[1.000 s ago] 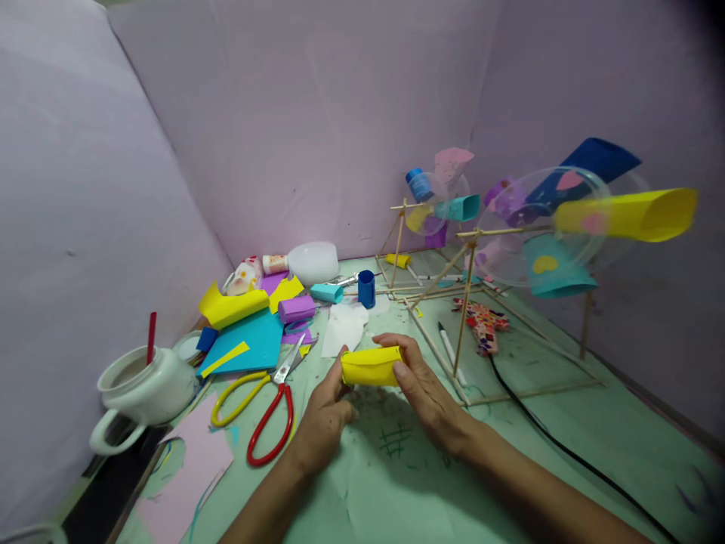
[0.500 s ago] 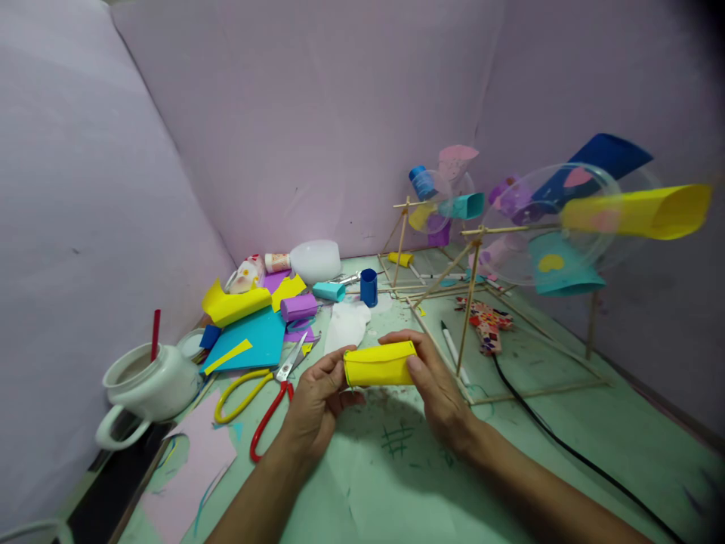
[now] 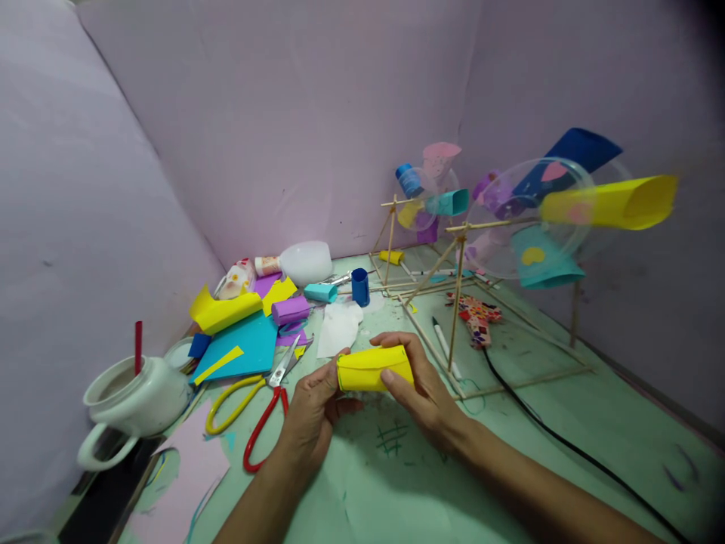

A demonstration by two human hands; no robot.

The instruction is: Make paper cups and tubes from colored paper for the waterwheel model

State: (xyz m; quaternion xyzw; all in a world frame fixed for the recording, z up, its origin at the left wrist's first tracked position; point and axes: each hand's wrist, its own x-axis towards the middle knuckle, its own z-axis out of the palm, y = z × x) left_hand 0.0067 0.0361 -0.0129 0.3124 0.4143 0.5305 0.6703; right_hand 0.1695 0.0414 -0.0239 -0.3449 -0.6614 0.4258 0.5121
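A rolled yellow paper tube (image 3: pixel 374 368) is held a little above the green table top (image 3: pixel 566 408), near the front middle. My left hand (image 3: pixel 309 414) pinches its left end with thumb and fingers. My right hand (image 3: pixel 422 389) wraps over its right end, thumb in front and fingers behind. Both hands are closed on the tube. Directly below them a small hash mark (image 3: pixel 393 438) is drawn on the table.
Red and yellow scissors (image 3: pixel 257 408) lie left of my hands beside coloured paper sheets and rolls (image 3: pixel 243 332). A white teapot (image 3: pixel 133 397) stands at far left. A stick frame with coloured paper tubes on clear discs (image 3: pixel 510 219) rises at right, a glue gun (image 3: pixel 476 317) and black cord (image 3: pixel 566 449) below.
The yellow tube has tilted slightly, its right end lower, and my hands have shifted a little on it. The whole view has swung slightly, moving everything leftward.
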